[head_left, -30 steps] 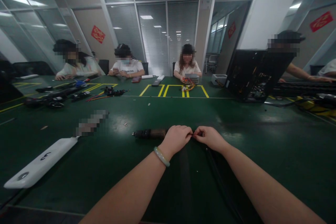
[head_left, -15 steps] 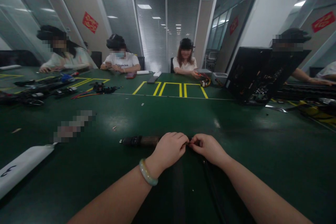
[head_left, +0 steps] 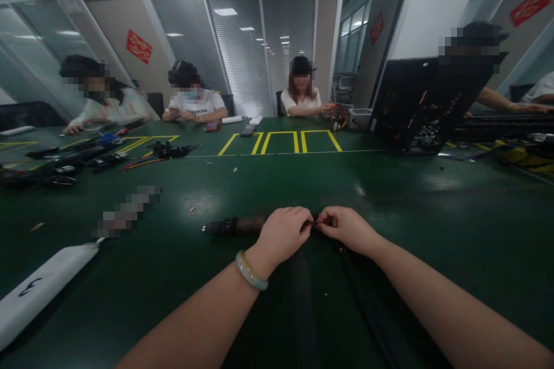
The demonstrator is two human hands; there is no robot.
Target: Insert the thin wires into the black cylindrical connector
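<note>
A dark tube (head_left: 236,225) lies on the green table (head_left: 182,288). At the tube's right end, the left hand (head_left: 283,233) and right hand (head_left: 348,229) both pinch tight on one small dark piece (head_left: 314,222) (too tiny to name).

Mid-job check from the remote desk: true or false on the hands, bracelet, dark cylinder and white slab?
1. The left hand and right hand meet, fingertips pinched together, over the green table. True.
2. The bracelet is on the right wrist. False: it is on the left wrist.
3. The dark cylinder lies left of the left hand. True.
4. The white slab lies far right. False: it lies lower left.
</note>
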